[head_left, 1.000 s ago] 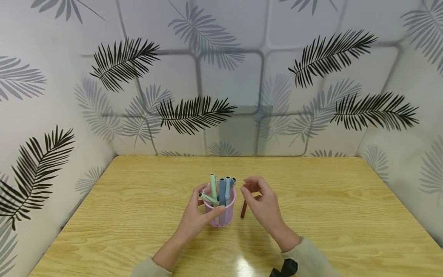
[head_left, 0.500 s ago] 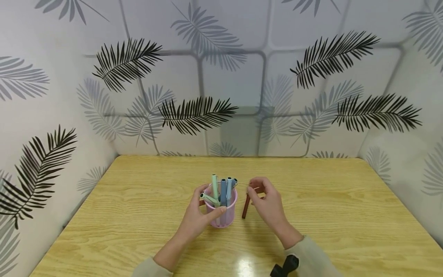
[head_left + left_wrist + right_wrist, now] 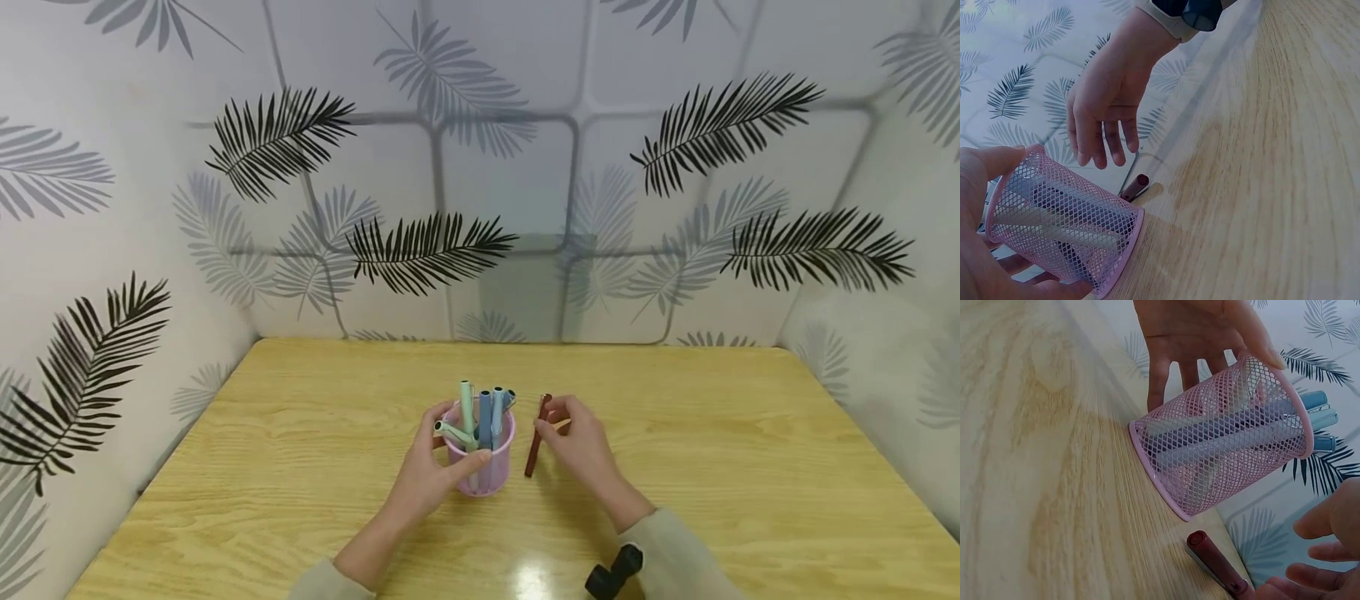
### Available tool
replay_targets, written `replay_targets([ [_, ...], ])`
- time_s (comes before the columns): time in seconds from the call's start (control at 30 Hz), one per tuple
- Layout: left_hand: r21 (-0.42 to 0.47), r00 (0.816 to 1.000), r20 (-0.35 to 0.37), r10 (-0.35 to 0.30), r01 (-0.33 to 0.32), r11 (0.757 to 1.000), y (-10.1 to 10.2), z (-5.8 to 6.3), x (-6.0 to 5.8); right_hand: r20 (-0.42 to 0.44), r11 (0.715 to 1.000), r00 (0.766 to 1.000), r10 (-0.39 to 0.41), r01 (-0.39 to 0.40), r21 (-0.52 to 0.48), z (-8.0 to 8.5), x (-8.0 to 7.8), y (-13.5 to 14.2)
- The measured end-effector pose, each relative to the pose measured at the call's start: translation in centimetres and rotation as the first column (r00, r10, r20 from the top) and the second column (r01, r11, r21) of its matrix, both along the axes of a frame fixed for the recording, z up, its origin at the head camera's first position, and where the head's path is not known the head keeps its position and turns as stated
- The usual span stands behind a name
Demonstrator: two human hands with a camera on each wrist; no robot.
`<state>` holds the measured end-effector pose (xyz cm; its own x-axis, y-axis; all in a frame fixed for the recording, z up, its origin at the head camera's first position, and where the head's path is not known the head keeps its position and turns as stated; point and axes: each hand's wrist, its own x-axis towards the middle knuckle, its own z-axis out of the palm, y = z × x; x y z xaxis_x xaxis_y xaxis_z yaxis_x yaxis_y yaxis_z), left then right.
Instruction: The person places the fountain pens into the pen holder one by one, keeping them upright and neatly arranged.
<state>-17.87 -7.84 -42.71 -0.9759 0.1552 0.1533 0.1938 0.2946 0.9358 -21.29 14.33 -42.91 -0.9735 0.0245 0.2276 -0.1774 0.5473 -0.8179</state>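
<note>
My left hand [image 3: 427, 458] grips a pink mesh pen holder [image 3: 1222, 434], with the thumb and fingers around its upper part. Several pens stand in the holder, among them a light green pen [image 3: 467, 404], a dark blue pen [image 3: 484, 417] and a light blue pen [image 3: 497, 408]; another light green one leans over the left rim. A dark red pen [image 3: 534, 446] lies on the table just right of the holder, its clip showing. My right hand [image 3: 581, 437] hovers over this pen with loosely bent fingers. In the left wrist view a gap shows between its fingertips and the pen.
The wooden table [image 3: 315, 417] extends to both sides and behind the holder. A leaf-patterned wall [image 3: 525, 292] rises along the table's back edge, with similar walls at left and right. A black device [image 3: 615, 573] sits at the right wrist.
My right hand has shifted slightly right and towards me, uncovering the upper end of the dark red pen. The left hand and pen holder have stayed in place.
</note>
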Motion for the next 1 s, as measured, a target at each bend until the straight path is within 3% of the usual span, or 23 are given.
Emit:
replay_targets([
  [0.47,0.005,1.000,-0.003,-0.015,0.015,1.000,-0.1,0.0,0.1,0.107,0.981,0.993,-0.048,0.027,0.194,-0.6,-2.3,-0.1],
  [1.0,-0.006,1.000,-0.008,-0.011,0.011,1.000,-0.2,-0.2,0.0,0.287,0.986,0.955,-0.072,0.024,0.168,-0.3,-3.6,-0.9],
])
